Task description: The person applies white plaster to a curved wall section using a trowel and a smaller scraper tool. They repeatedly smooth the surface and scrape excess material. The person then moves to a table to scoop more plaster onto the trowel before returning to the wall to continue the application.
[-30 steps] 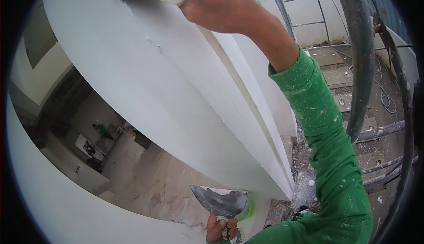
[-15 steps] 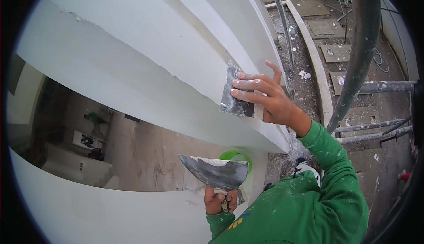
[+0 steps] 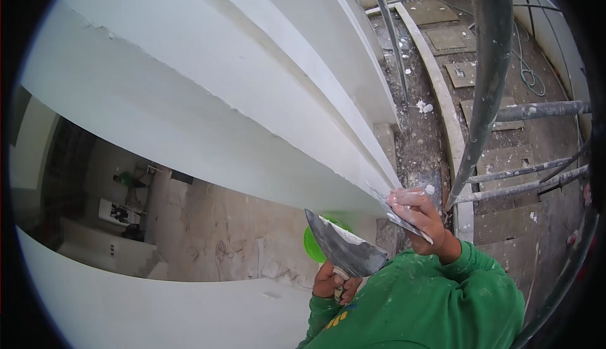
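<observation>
White wall [image 3: 208,65] with long stepped ledges slants across the view, top left to lower centre, rough ridge line along one ledge. Past its left edge, a room floor [image 3: 208,222], brownish, scuffed; a person in green [image 3: 129,180] at the room's far end, small and blurry. Past its right edge, dirty ground with pale slabs [image 3: 464,74], white splatters, a pale curb [image 3: 437,74] and a coiled hose [image 3: 535,82] near the far side. Thick dark scaffold pole [image 3: 489,77] stands in front of that, thinner pipes [image 3: 524,173] crossing beside it.

Left hand [image 3: 334,284]: fingers curled round the handle of a broad putty knife [image 3: 347,249], blade tilted up, white putty [image 3: 341,232] along its upper edge. Green bucket [image 3: 310,245] sits partly hidden behind that blade, below the wall's lower edge.

Right hand [image 3: 421,215]: fingers bent and together, white-smeared, gripping a flat grey scraper [image 3: 396,219], fingertips on its face; thumb hidden. Scraper is tilted, just beside the wall's lower right corner, contact can't be told. Both hands in front of the green sweatshirt [image 3: 429,298], which is speckled white
</observation>
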Demonstrator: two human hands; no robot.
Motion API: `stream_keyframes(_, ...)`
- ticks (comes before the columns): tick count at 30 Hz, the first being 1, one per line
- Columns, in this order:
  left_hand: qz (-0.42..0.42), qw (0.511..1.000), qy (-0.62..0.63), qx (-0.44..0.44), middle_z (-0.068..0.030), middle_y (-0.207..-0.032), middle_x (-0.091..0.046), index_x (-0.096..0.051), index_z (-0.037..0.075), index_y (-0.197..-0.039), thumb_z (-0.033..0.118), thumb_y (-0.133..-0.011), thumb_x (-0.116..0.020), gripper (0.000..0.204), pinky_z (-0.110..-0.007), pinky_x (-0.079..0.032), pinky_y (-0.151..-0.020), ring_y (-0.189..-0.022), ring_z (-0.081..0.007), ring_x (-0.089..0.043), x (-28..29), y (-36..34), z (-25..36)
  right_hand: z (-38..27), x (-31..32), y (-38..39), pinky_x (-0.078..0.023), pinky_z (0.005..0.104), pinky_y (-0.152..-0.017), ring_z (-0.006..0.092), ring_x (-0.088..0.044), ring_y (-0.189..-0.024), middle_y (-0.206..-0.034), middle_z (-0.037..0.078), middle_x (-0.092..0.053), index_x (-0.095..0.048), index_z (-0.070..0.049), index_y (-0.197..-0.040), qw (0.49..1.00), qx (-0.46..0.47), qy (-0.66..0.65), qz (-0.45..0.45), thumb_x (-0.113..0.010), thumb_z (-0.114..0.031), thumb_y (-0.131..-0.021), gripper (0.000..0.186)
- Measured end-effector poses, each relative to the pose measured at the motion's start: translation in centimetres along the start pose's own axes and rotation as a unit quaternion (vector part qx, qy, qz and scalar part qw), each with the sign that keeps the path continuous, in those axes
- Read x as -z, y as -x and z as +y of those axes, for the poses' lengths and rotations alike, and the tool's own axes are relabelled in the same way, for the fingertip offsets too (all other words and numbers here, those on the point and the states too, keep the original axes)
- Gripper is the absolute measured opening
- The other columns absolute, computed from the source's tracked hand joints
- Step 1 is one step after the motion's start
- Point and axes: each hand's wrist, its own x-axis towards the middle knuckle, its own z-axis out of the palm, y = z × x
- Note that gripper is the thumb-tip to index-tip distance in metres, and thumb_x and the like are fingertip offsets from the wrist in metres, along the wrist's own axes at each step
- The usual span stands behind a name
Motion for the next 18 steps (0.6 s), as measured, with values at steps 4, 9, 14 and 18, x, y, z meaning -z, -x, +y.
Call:
stream_keyframes(4, -0.131, 0.989, 0.022, 0.064, -0.0124, -0.078, -0.051, -0.031, 0.0, -0.139, 0.017, -0.088, -0.06, 0.061, -0.025, -0.036, -0.036, -0.047, -0.013, -0.047, 1.7, -0.4, 0.0, -2.1, 0.0, -0.5, -0.035, 0.0527, -0.106, 0.0317, -0.051, -0.112, -0.122, 0.014, -0.049, -0.056, 0.0, -0.126, 0.98, -0.027, -0.082, -0.178, -0.066, -0.003, -0.076, 0.051)
stream_keyframes(9, -0.072, 0.993, -0.072, -0.064, -0.0126, -0.076, -0.051, -0.027, 0.002, -0.142, 0.016, -0.088, -0.06, 0.064, -0.026, -0.036, -0.036, -0.047, -0.0135, -0.046, 0.2, 1.7, 4.2, -1.6, 5.0, -5.3, -0.036, 0.053, -0.103, 0.0303, -0.051, -0.107, -0.119, 0.012, -0.049, -0.059, -0.004, -0.125, 0.965, 0.001, 0.165, -0.202, -0.072, -0.006, -0.07, 0.057)
stream_keyframes(14, 0.086, 0.981, -0.1, -0.141, -0.0086, -0.062, -0.049, -0.014, 0.008, -0.15, 0.012, -0.09, -0.058, 0.074, -0.024, -0.037, -0.033, -0.041, -0.0133, -0.044, 2.6, 2.1, 3.7, -3.3, 2.9, -20.8, -0.044, 0.0411, -0.084, 0.0263, -0.055, -0.091, -0.099, 0.012, -0.059, -0.066, -0.001, -0.115, 0.933, 0.204, 0.182, 0.236, -0.067, 0.003, -0.068, 0.047)
stream_keyframes(18, 0.087, 0.977, -0.104, -0.166, -0.0076, -0.062, -0.051, -0.017, 0.008, -0.148, 0.014, -0.087, -0.062, 0.076, -0.023, -0.035, -0.034, -0.041, -0.0141, -0.044, -0.4, 3.1, 3.9, -7.3, 0.4, -40.7, -0.047, 0.0349, -0.072, 0.0279, -0.061, -0.083, -0.095, 0.012, -0.066, -0.069, -0.007, -0.108, 0.829, 0.452, 0.021, 0.328, -0.059, 0.011, -0.071, 0.042)
